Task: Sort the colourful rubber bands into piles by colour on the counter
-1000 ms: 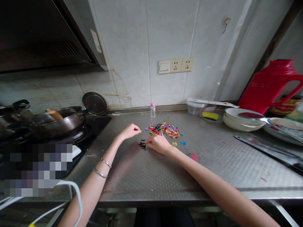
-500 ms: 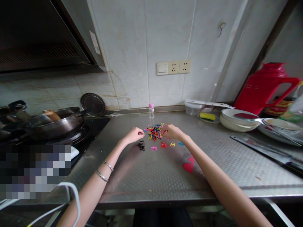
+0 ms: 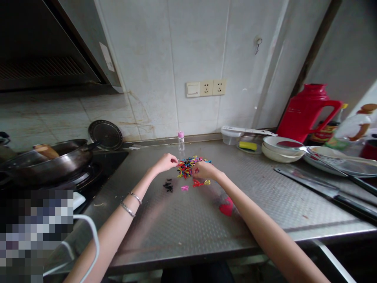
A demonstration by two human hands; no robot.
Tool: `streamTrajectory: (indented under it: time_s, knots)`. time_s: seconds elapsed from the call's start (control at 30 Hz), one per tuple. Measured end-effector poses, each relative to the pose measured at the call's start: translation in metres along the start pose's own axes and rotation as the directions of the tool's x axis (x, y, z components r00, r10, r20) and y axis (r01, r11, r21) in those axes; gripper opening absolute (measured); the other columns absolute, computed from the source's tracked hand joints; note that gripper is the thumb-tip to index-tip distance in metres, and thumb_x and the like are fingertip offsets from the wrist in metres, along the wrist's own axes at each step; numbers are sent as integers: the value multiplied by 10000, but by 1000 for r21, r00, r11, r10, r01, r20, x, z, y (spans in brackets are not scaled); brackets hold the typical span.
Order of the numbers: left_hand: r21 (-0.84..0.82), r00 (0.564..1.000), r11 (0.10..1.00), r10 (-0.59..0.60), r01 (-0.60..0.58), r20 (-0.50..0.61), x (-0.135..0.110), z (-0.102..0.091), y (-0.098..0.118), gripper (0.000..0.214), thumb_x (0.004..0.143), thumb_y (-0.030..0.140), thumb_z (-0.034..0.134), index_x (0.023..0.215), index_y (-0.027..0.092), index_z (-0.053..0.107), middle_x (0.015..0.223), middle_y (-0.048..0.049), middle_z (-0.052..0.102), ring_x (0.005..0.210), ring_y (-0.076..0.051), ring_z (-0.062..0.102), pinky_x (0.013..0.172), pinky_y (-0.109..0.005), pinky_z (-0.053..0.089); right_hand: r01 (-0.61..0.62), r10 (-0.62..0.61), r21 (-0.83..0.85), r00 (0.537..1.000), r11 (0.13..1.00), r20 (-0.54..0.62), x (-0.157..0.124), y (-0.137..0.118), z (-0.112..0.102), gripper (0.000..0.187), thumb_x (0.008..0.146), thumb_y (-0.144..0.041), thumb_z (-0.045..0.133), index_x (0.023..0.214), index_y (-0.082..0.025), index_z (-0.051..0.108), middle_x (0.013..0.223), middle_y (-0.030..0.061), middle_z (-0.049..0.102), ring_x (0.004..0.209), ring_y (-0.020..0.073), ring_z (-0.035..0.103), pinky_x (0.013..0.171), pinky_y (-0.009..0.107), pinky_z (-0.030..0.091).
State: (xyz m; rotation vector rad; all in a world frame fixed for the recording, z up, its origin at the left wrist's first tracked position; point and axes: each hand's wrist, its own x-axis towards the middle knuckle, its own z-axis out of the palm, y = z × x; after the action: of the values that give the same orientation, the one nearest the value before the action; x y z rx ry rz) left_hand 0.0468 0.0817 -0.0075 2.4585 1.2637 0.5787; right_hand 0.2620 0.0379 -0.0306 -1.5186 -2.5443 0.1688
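A pile of small, many-coloured hair bands (image 3: 185, 168) lies on the steel counter. My left hand (image 3: 166, 162) is at its left edge, thumb and fingers pinched together; whatever they hold is too small to make out. Over the pile's right side, my right hand (image 3: 205, 170) points down with bent, closed fingers, and its fingertips are partly hidden. In front of the pile lie small sorted groups: black bands (image 3: 168, 186), pink bands (image 3: 184, 188), red bands (image 3: 196, 183) and yellow bands (image 3: 207, 182). A bit of blue shows beside my right wrist.
Behind the pile stands a small clear bottle with a pink cap (image 3: 181, 135). A pink-and-clear plastic bag (image 3: 226, 207) lies below my right forearm. At right are a knife (image 3: 309, 184), bowls (image 3: 279, 155) and a red thermos (image 3: 306, 114); at left, a pan (image 3: 59, 163) on the stove.
The view has turned slightly right, so everything sits further left. My left fingers have come closer to the pile's edge. My right hand has moved slightly over the pile, and its wrist now mostly covers the blue bands.
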Motion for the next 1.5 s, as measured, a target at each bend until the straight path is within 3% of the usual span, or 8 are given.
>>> streamTrajectory:
  time_s: [0.13,0.43,0.57,0.73,0.87,1.0,1.27,1.5]
  knots:
    - [18,999,1000,15,-16,50,4,5,0,194,688,222,532,724,124,695,694,-49,673,627,-139,572,592,-221,380,25,-25,-44,1000,999,-1,0,-3,0,229,713,-207,468,763,-183,690,730,57,669,624,129,565,533,188,355]
    - [61,994,997,-48,54,-98,0,6,-35,204,692,221,509,728,128,688,718,-58,675,658,-140,588,613,-217,396,84,-75,88,991,993,-107,4,1,-1,196,671,-129,478,659,-153,672,653,33,646,580,104,537,531,179,338]
    - [48,984,994,-94,103,-154,-1,3,-50,204,682,218,507,722,125,684,714,-58,674,663,-140,590,622,-218,407,187,-143,237,972,953,-189,3,-25,2,206,707,-153,482,745,-163,684,749,23,664,693,111,572,624,174,379]
    - [36,979,991,-120,127,-164,-3,6,-58,216,674,221,506,734,120,688,720,-66,673,680,-149,590,627,-221,412,183,-160,126,972,975,-174,-6,-74,21,223,758,-228,476,852,-213,678,887,42,654,827,148,573,683,205,407]
    - [37,982,989,-141,146,-123,-5,10,-57,217,664,228,523,745,119,693,715,-68,671,666,-153,582,621,-229,410,258,-247,80,961,963,-126,-11,-85,24,221,764,-285,501,895,-226,669,900,50,644,854,165,568,690,224,421]
    - [35,986,989,-142,146,-92,-3,15,-57,247,667,261,544,798,118,697,725,-73,670,647,-150,568,612,-234,404,241,-210,149,958,959,-196,-7,-64,11,223,762,-283,511,906,-218,668,918,47,648,871,157,570,735,225,417]
    - [104,994,989,-100,105,-46,3,21,-60,226,690,246,537,795,136,704,726,-71,673,622,-145,569,607,-236,394,69,70,313,908,947,-412,-3,2,-33,238,763,-274,498,867,-170,685,858,51,675,766,143,587,710,224,422]
    - [87,993,990,-106,110,-54,2,22,-60,187,694,229,539,769,147,690,731,-63,674,662,-147,587,635,-230,402,-85,192,276,900,957,-391,-20,61,-29,242,732,-288,512,832,-167,696,788,48,684,695,144,589,668,221,429]
